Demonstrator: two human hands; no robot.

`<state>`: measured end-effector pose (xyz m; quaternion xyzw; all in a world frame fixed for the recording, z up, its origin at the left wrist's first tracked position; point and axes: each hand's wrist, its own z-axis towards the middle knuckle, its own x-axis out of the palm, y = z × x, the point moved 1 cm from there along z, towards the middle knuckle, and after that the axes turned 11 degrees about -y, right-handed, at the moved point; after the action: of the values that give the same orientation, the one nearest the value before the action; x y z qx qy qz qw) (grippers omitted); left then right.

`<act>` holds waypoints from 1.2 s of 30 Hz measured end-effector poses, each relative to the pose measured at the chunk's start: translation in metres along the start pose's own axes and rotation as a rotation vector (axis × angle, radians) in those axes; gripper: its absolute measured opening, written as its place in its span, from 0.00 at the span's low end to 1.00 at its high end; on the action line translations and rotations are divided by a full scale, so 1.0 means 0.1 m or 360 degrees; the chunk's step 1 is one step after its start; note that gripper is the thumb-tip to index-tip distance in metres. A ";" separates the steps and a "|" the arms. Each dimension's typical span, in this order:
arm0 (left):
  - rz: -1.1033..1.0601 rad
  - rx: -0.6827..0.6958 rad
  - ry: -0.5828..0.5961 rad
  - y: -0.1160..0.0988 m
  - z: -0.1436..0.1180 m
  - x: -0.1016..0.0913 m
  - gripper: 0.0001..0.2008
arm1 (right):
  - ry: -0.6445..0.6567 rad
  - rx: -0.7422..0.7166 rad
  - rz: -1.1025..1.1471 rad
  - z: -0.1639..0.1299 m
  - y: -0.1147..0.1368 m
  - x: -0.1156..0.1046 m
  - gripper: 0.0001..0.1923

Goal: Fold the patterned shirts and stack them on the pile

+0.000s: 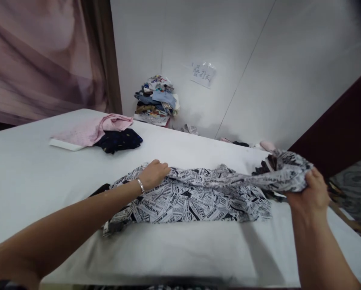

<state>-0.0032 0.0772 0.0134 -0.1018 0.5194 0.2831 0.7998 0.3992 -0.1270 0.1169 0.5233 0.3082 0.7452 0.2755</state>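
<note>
Lighting was soft, moderate. Glare spots marked sign [202, 75]. Grey shadow streaked table [20, 181] below printed cloth [186, 205]. Top-right corner darkened; fine detail smeared toward edges.

I'm at a broad white counter [23, 173], and it's a clothes workroom by the look of it, though whether workshop or shop back room I can't tell! Here's a newsprint-patterned garment [186, 201] across the counter, a pink garment [74, 131] and a dark garment [120, 141] towards its far left. Past the counter's far edge, a heaped pile of clothes [158, 100]; above that edge, a handwritten paper sign [203, 75] on plain pale wall panels [289, 80]. Behind the counter's left part, a pinkish curtain [38, 52] hangs.
</note>
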 end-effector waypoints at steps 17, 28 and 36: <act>0.0013 -0.0342 0.0123 -0.40 -0.58 -0.05 0.16 | -0.0016 -0.0049 -0.0328 -0.61 0.38 -0.75 0.07; -0.0262 -0.0401 0.0306 -0.56 -0.80 -0.16 0.19 | 0.0175 -0.0032 -0.0217 -0.42 0.30 -0.55 0.08; -0.1037 -0.0865 0.0018 -0.66 -0.62 -0.30 0.16 | 0.1003 0.0266 -0.0316 -0.77 0.01 0.86 0.12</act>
<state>-0.0235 -0.0155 0.0045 -0.4695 0.3708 0.1416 0.7887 0.3004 -0.0780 0.1499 0.2554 0.4877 0.8119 0.1941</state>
